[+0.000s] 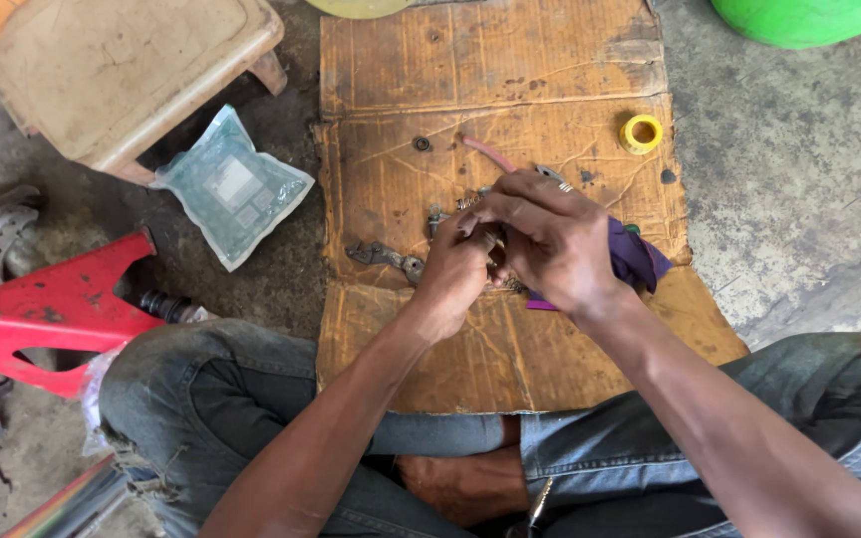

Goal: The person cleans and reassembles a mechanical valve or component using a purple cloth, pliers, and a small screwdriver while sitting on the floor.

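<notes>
Fingers of both hands meet over the middle of the cardboard, curled together and pinching a small metal part; what kind of part it is cannot be told, since the knuckles hide most of it. Left hand closes from the near side, right hand from the right, with a ring on one finger. Purple cloth lies just right of the right hand, partly hidden under it. Pink tube runs from the far side and vanishes behind the hands. On the cardboard: a grey bracket left of the hands, a dark washer farther off, a yellow tape roll at far right. Left of the cardboard lies a clear bag; its contents are too faint to make out. Beige stool stands far left, cut off by the frame edge. Red frame part lies at near left, also cut off. Green object at far right shows only its edge.
</notes>
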